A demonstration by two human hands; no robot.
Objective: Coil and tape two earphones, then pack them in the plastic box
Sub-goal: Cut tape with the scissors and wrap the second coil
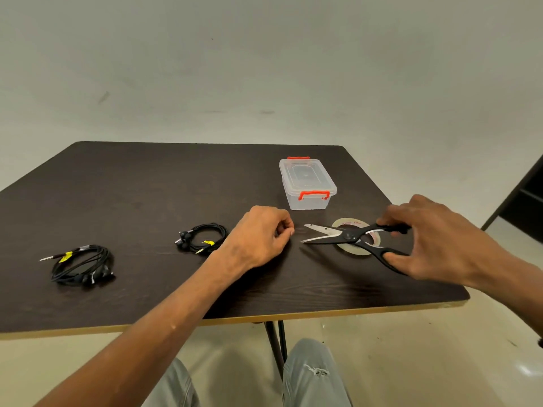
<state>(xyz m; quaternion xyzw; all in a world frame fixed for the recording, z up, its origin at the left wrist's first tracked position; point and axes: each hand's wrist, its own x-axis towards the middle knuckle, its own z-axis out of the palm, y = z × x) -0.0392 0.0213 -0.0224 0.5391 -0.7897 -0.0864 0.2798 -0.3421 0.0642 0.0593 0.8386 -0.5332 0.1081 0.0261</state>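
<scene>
Right hand (435, 239) grips open scissors (349, 236), blades pointing left at left hand (261, 233), fingertips pinched, nearer coiled earphones (202, 237); lidded box (307, 183) beyond.

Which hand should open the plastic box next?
Left. The left hand seems free, fingers curled, below the closed plastic box; the right hand holds open scissors over the tape roll.
</scene>
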